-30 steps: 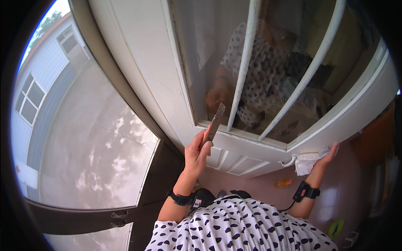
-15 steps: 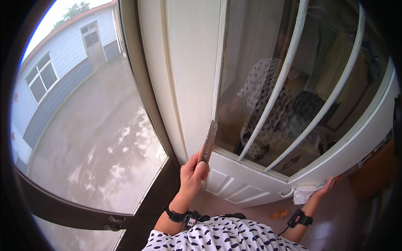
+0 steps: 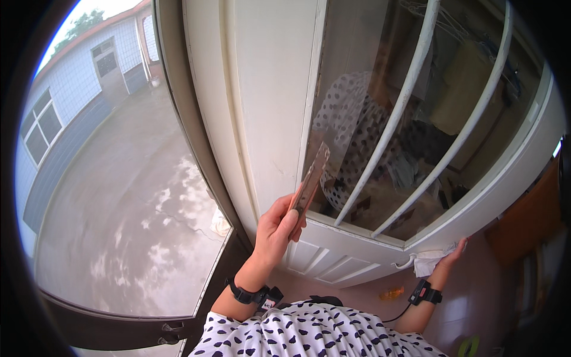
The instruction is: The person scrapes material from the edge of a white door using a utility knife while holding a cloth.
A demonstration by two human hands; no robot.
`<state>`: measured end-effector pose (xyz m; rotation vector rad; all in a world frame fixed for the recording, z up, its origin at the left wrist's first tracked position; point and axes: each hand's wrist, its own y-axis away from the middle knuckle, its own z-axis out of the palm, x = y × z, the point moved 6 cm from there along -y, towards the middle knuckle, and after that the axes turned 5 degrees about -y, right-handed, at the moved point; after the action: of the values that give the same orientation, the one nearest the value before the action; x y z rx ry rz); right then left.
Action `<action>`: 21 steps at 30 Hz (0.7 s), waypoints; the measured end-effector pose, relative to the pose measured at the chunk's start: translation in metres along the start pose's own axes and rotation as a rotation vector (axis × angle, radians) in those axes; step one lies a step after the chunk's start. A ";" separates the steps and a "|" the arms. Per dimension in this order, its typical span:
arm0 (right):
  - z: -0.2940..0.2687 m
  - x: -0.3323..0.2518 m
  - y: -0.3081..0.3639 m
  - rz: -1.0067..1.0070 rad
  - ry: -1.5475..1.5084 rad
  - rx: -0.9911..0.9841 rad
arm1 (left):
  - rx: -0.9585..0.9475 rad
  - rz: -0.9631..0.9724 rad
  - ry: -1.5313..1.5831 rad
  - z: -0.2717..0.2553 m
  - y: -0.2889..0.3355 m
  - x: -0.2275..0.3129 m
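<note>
My left hand (image 3: 275,232) is closed round a long, flat grey-brown strip (image 3: 311,178) with orange along one side; I cannot tell its exact kind. Its far end points up and rests in front of, or near, the glass (image 3: 351,137) of the white door (image 3: 270,89); contact is not clear. To the right, my right hand (image 3: 455,254) is at the door's edge with a crumpled white cloth (image 3: 425,262) between it and the door. The cloth lies beside the white door handle (image 3: 404,263). The right fingers are partly hidden, their tips pointing up.
Two white bars (image 3: 397,113) cross the glass, which carries reflections. At left, a dark-framed door (image 3: 95,312) has a large pane showing a paved yard and a building. An orange thing (image 3: 391,293) lies on the floor below, and a brown wooden piece (image 3: 523,232) stands at right.
The strip in my left hand has shifted up and slightly right across the pane. My right hand and the cloth have moved slightly up and left. The whole view has turned a little.
</note>
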<state>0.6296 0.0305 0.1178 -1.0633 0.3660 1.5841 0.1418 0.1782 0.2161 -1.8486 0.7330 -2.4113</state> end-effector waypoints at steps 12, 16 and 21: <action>0.017 0.034 0.008 -0.054 -0.005 0.048 | -0.050 0.221 -0.108 -0.046 -0.048 0.024; 0.079 0.005 0.095 -0.024 -0.023 0.100 | -0.067 0.253 -0.121 -0.121 -0.051 0.062; 0.116 -0.035 0.179 -0.065 0.019 0.126 | -0.081 0.284 -0.149 -0.195 -0.046 0.111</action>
<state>0.4170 0.0359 0.1539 -0.9847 0.4346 1.4746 -0.0578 0.2550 0.2972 -1.7858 1.0142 -2.0755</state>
